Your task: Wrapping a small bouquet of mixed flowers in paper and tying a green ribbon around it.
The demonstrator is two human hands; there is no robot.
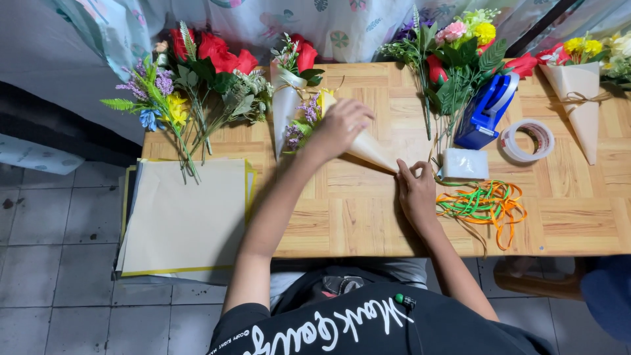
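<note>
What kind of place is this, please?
Probably a small flower-wrapping workspace: loose artificial-looking flowers lie on a wooden table, beside a stack of wrapping paper, a finished paper-cone bouquet and ribbons.

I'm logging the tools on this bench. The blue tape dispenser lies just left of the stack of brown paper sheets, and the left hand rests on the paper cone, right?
Not quite. The head view shows the blue tape dispenser far to the right of the stack of brown paper sheets, beside the roll of tape. The left hand does rest on the paper cone.

Right bouquet (608, 52) cut off by edge.
</note>
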